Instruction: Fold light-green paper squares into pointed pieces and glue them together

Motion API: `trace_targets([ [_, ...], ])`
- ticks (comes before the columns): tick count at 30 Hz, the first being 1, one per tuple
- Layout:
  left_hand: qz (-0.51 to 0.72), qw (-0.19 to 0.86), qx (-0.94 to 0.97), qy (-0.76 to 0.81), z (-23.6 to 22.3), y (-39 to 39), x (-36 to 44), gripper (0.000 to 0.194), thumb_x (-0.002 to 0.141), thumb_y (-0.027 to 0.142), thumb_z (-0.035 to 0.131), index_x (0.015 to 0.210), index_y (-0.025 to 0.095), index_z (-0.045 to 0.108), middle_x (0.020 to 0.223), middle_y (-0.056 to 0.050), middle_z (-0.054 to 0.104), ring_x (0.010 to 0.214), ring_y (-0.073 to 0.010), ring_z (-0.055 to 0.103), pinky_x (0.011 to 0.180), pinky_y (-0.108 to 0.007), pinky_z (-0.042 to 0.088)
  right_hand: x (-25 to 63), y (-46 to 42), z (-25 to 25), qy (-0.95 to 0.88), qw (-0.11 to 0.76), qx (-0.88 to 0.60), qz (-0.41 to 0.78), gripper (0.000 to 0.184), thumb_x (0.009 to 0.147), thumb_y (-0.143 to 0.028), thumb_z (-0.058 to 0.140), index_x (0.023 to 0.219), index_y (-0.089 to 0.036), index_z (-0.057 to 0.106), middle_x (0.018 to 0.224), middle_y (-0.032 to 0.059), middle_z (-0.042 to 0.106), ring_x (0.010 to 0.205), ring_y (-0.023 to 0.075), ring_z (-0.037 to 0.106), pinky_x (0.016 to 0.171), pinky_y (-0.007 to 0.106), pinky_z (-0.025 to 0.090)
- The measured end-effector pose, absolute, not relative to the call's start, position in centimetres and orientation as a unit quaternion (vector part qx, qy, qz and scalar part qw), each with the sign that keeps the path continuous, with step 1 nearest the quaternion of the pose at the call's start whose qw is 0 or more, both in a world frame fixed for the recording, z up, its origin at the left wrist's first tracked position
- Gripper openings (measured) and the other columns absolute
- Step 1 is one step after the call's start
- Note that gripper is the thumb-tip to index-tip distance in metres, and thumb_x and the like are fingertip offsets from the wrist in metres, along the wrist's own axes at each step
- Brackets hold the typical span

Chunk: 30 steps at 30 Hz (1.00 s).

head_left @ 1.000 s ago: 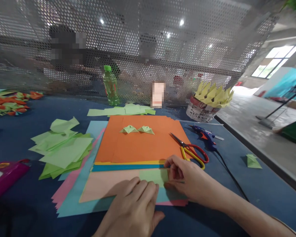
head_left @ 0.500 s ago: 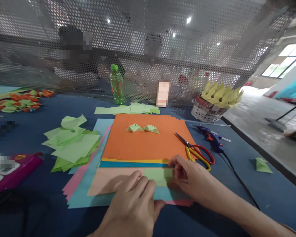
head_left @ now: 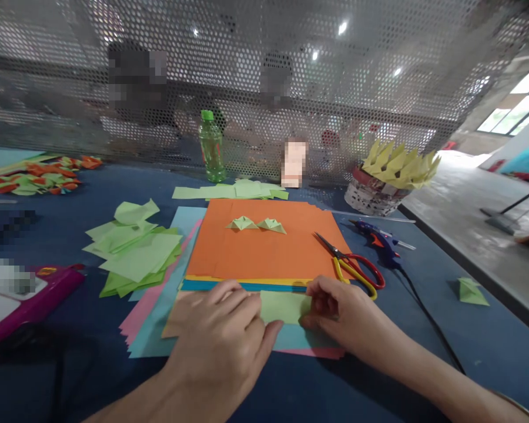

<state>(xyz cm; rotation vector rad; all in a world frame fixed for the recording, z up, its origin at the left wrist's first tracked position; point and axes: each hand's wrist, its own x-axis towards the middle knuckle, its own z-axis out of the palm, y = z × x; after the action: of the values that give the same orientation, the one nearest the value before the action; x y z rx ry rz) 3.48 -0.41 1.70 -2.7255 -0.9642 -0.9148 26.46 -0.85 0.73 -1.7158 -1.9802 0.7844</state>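
Observation:
A light green paper piece (head_left: 284,306) lies on the layered coloured sheets in front of me. My right hand (head_left: 330,308) has its fingers curled and pinched at the right edge of this paper. At the paper's left side rests my left hand (head_left: 233,332), palm down, fingers bent over the peach sheet (head_left: 183,308) and thumb held apart. Two small folded green paper pieces (head_left: 242,222) sit side by side on the orange sheets (head_left: 264,252). Scissors (head_left: 352,267) with red and yellow handles lie just beyond my right hand.
Green paper squares (head_left: 136,247) are piled at left, near a magenta device (head_left: 48,299). A glue gun (head_left: 377,238) with its cord lies right. Behind stand a green bottle (head_left: 211,147) and a container with yellow folded paper (head_left: 377,191), before a perforated metal screen (head_left: 247,53).
My left hand has slid left and forward, uncovering more of the green paper's left end. My right hand stays at its right edge. The whole view has shifted slightly.

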Motion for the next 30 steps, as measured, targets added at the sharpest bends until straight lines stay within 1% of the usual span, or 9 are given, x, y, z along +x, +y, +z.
trace_targets([
  [2, -0.314, 0.038, -0.895, -0.315, 2.1, -0.1, 3.3, 0.032, 0.1, 0.017, 0.05, 0.072, 0.016, 0.066, 0.072, -0.003, 0.061, 0.072, -0.0202, 0.057, 0.073, -0.038, 0.04, 26.4, -1.0, 0.9, -0.713, 0.204, -0.613, 0.272, 0.01, 0.08, -0.024, 0.07, 0.081, -0.022, 0.06, 0.07, -0.003, 0.062, 0.063, 0.0137, 0.055, 0.055, 0.023, 0.037],
  [5, -0.33, 0.044, -0.886, -0.323, 2.2, 0.1, 3.1, 0.017, 0.099, 0.017, 0.053, 0.096, 0.014, 0.069, 0.093, -0.006, 0.067, 0.088, -0.0228, 0.06, 0.08, -0.038, 0.041, 26.3, -1.3, 0.9, -0.718, 0.226, -0.601, 0.271, 0.009, 0.085, -0.025, 0.066, 0.081, -0.021, 0.059, 0.069, -0.002, 0.062, 0.062, 0.0137, 0.054, 0.055, 0.023, 0.038],
  [8, -0.328, 0.081, -0.883, -0.327, 1.9, 0.0, 3.2, 0.024, 0.099, 0.015, 0.054, 0.121, 0.012, 0.063, 0.114, -0.01, 0.065, 0.1, -0.0247, 0.059, 0.087, -0.039, 0.041, 26.2, -1.5, 0.9, -0.732, 0.273, -0.584, 0.221, 0.008, 0.087, -0.021, 0.064, 0.081, -0.021, 0.058, 0.073, -0.0009, 0.062, 0.066, 0.0144, 0.056, 0.059, 0.024, 0.04],
  [10, -0.317, 0.09, -0.888, -0.321, 1.7, 0.1, 3.3, 0.03, 0.098, 0.011, 0.052, 0.127, 0.013, 0.06, 0.12, -0.01, 0.064, 0.104, -0.0245, 0.058, 0.091, -0.039, 0.04, 26.2, -1.7, 0.9, -0.761, 0.307, -0.55, 0.157, 0.01, 0.084, -0.012, 0.06, 0.08, -0.021, 0.057, 0.077, 0.0004, 0.062, 0.071, 0.0154, 0.057, 0.064, 0.025, 0.042],
  [12, -0.32, 0.084, -0.893, -0.306, 1.5, 0.2, 3.4, 0.03, 0.098, 0.008, 0.048, 0.122, 0.016, 0.063, 0.117, -0.008, 0.065, 0.103, -0.0229, 0.059, 0.092, -0.038, 0.04, 26.2, -1.9, 0.8, -0.791, 0.323, -0.51, 0.103, 0.018, 0.078, -0.003, 0.055, 0.08, -0.021, 0.056, 0.079, 0.0007, 0.063, 0.074, 0.0162, 0.057, 0.068, 0.026, 0.042],
  [14, -0.333, 0.079, -0.896, -0.282, 1.4, 0.4, 3.4, 0.029, 0.097, 0.006, 0.043, 0.109, 0.017, 0.068, 0.109, -0.006, 0.068, 0.096, -0.0211, 0.06, 0.089, -0.036, 0.041, 26.2, -2.0, 0.6, -0.81, 0.313, -0.49, 0.075, 0.024, 0.073, 0.002, 0.052, 0.08, -0.021, 0.056, 0.078, 0.0001, 0.062, 0.074, 0.0163, 0.056, 0.069, 0.027, 0.042],
  [18, -0.31, 0.065, -0.908, -0.273, 1.3, 0.6, 3.4, 0.03, 0.099, 0.008, 0.042, 0.095, 0.018, 0.07, 0.094, -0.004, 0.069, 0.084, -0.0198, 0.059, 0.077, -0.035, 0.04, 26.2, -2.0, 0.2, -0.83, 0.263, -0.488, 0.058, 0.023, 0.075, 0.002, 0.053, 0.079, -0.021, 0.058, 0.078, 0.0007, 0.063, 0.075, 0.0169, 0.057, 0.07, 0.028, 0.042],
  [24, -0.289, 0.005, -0.916, -0.279, 0.5, 0.6, 3.4, 0.032, 0.097, 0.004, 0.041, 0.091, 0.018, 0.07, 0.085, -0.002, 0.069, 0.081, -0.0193, 0.061, 0.074, -0.035, 0.041, 26.1, -2.2, 0.1, -0.853, 0.226, -0.47, 0.001, 0.015, 0.092, -0.01, 0.054, 0.084, -0.02, 0.062, 0.079, 0.0017, 0.061, 0.074, 0.0181, 0.054, 0.072, 0.032, 0.039],
  [30, -0.285, 0.013, -0.917, -0.279, 0.0, 0.6, 3.3, 0.039, 0.084, -0.005, 0.037, 0.094, 0.016, 0.069, 0.09, -0.005, 0.073, 0.079, -0.0195, 0.065, 0.074, -0.034, 0.047, 25.8, -2.4, 0.6, -0.857, 0.184, -0.477, -0.07, 0.01, 0.091, -0.015, 0.058, 0.087, -0.021, 0.065, 0.08, 0.0025, 0.062, 0.073, 0.0192, 0.053, 0.073, 0.035, 0.036],
])
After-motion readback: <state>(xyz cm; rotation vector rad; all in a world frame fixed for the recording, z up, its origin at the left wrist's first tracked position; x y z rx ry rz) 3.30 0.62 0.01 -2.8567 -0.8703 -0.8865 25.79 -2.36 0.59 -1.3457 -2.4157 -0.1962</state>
